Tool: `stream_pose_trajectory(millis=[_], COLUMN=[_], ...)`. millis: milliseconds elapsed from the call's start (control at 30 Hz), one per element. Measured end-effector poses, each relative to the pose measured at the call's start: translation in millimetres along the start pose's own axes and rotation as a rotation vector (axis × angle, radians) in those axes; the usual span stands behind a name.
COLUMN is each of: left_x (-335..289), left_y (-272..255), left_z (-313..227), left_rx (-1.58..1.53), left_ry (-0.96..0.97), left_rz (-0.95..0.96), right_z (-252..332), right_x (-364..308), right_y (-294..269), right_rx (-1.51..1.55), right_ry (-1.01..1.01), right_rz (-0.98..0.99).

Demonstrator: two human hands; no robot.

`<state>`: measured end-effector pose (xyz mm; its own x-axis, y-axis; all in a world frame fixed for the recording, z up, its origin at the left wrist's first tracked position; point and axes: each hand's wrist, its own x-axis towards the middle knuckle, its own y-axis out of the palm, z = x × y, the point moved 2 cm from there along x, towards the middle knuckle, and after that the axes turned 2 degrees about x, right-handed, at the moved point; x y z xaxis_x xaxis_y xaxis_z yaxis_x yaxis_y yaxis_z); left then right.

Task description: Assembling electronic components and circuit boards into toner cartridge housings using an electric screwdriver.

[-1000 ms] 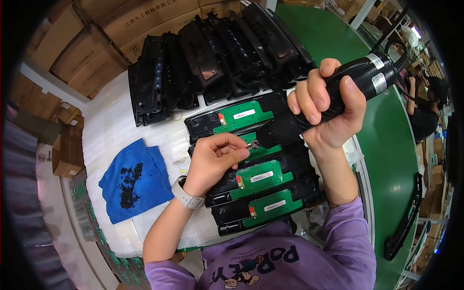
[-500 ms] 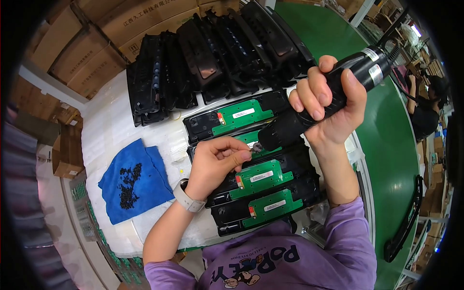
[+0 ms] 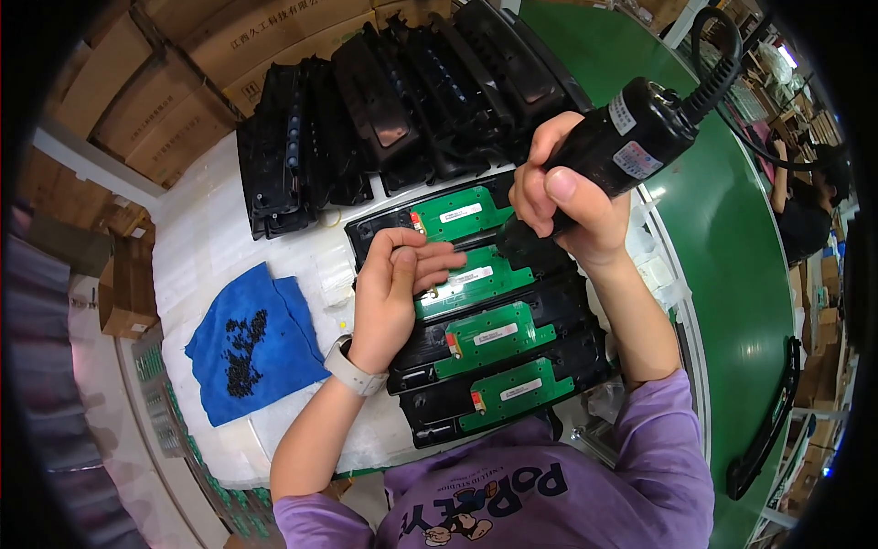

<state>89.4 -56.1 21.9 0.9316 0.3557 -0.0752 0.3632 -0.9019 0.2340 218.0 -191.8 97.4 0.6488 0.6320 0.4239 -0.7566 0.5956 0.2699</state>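
My right hand (image 3: 585, 206) is wrapped round a black corded electric screwdriver (image 3: 631, 137), its front end angled down to the left over the upper boards. The very tip is hard to make out against the black plastic. Beside it, my left hand (image 3: 384, 297) hovers over the left end of the second board from the far side, fingers stretched out; any small thing in its palm is hidden. Several green circuit boards (image 3: 494, 334) with white labels lie in black plastic housings (image 3: 558, 320), lined up in a row from far to near.
A blue cloth (image 3: 283, 339) at left bears a scatter of tiny black pieces (image 3: 242, 361), perhaps screws. Black plastic mouldings (image 3: 384, 119) are stacked at the back, before cardboard boxes (image 3: 265, 46). The screwdriver's cable (image 3: 718, 78) loops at right, over a green surface (image 3: 713, 247).
The screwdriver has swung steeper and moved slightly left, with its rear end lower. My left hand has drawn back from its tip, and its pinched fingers have straightened.
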Motion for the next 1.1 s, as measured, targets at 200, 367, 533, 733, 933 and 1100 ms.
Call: stream_pose_trajectory(millis=[200,367,533,733,933,1100], left_x=[-1,1,2,-2,-5,-5], left_y=[-7,-6,-2,-1,0,1], left_z=[-4,-1,0,-11,-9,-9], left_rx=[0.175,-0.063,0.002,0.035,0.113,0.109], left_ry=[-0.019,-0.213,-0.15,-0.142,-0.117,-0.069], left_rz=[0.088,0.11,0.133,0.166,0.16,0.184], right_z=[-5,-3,-4,12,17,14], right_x=[4,4,-6,-1,-4,-6], right_y=[11,16,18,1,-5,-4], right_rx=[-0.081,-0.118,-0.196,0.457,0.57,0.562], right_ry=[0.092,0.099,-0.016,-0.197,-0.228,-0.226], right_rz=[0.031,0.061,0.058,0.14,0.039,0.04])
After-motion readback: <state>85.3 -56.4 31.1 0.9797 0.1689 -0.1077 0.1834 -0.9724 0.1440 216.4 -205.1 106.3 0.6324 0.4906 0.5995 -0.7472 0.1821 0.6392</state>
